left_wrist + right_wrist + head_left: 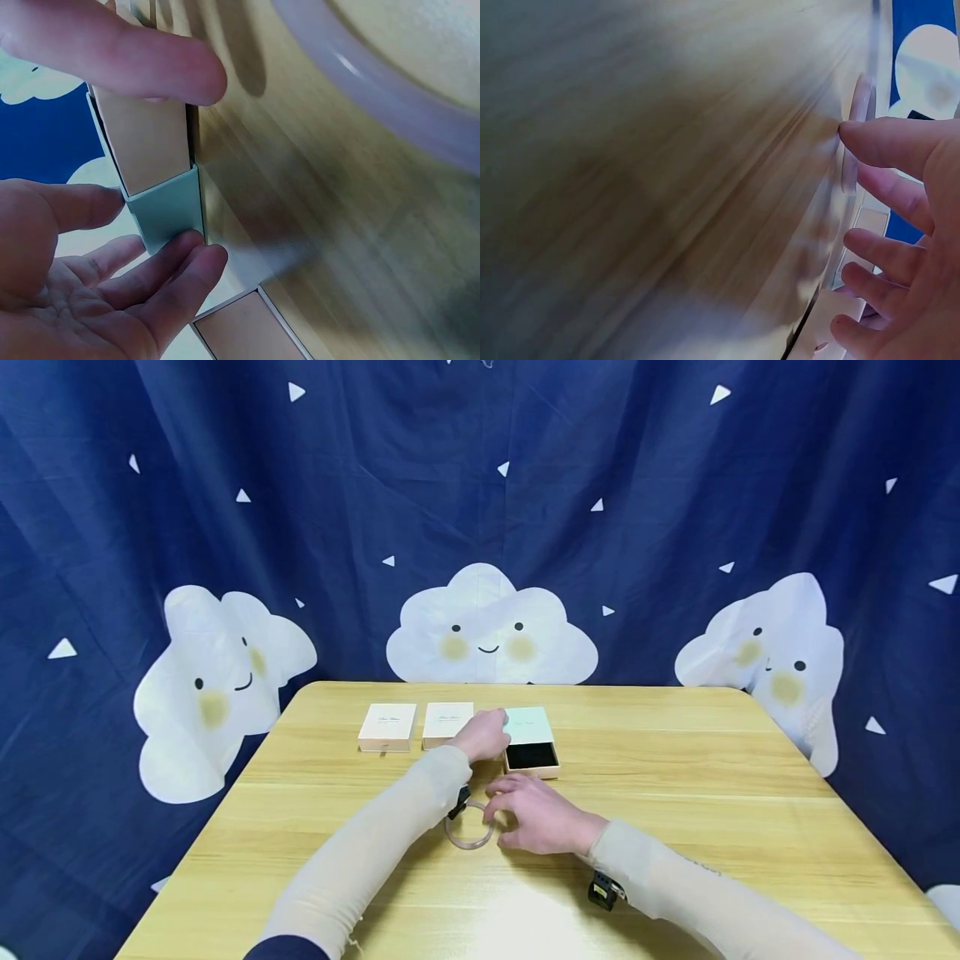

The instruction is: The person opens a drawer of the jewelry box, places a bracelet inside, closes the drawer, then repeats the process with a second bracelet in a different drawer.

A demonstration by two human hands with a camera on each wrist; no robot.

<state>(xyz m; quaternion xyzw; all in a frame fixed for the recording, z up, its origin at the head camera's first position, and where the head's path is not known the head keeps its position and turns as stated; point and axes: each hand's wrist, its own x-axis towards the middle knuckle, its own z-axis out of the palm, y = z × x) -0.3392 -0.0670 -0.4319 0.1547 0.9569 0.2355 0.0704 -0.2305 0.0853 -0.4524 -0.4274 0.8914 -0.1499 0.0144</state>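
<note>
A small box with a mint-green cover (529, 723) has its pink-edged drawer (542, 772) pulled partway out, showing a black lining. My left hand (482, 735) grips the cover from its left side, thumb and fingers about its edges (169, 210). A pale translucent bangle (470, 847) lies flat on the table between my forearms. At the bangle's right rim is my right hand (542, 817), thumb and fingers spread. The right wrist view shows its thumb in front of the bangle (862, 97); whether it touches, I cannot tell.
Two white boxes with fine lettering, a left one (387, 723) and a nearer one (447, 720), stand left of the mint box. All rest on a wooden table (675, 760). Behind it hangs a dark blue curtain (645, 543) with clouds and triangles.
</note>
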